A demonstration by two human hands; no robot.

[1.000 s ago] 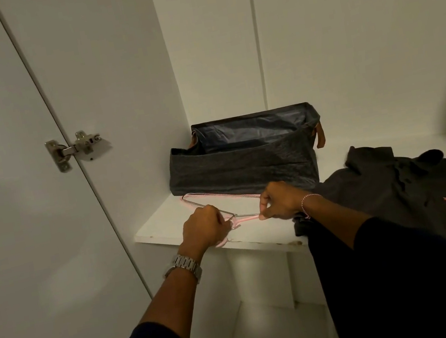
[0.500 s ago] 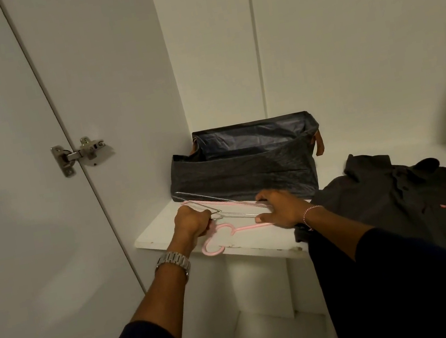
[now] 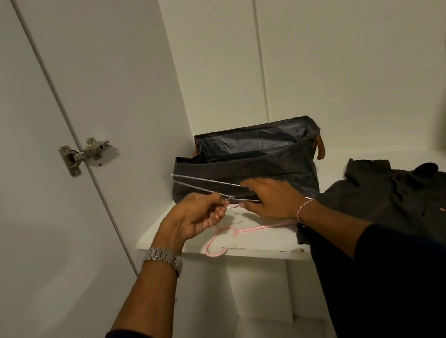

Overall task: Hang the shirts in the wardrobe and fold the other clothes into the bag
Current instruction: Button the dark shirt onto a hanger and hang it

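Two hangers have come apart: the metal hanger (image 3: 206, 185) is up off the shelf (image 3: 264, 243) now, its neck pinched in the left hand (image 3: 194, 218), and the pink hanger (image 3: 229, 237) lies just below that pinch. The right hand (image 3: 270, 197), fingers spread flat, steadies the wire. Just right of it, the dark shirt (image 3: 417, 194) waits; behind, the bag (image 3: 267, 158).

I see a white shelf (image 3: 167, 232) carrying a grey bag (image 3: 275, 165), a pink hanger (image 3: 228, 238) and a dark shirt (image 3: 414, 194).
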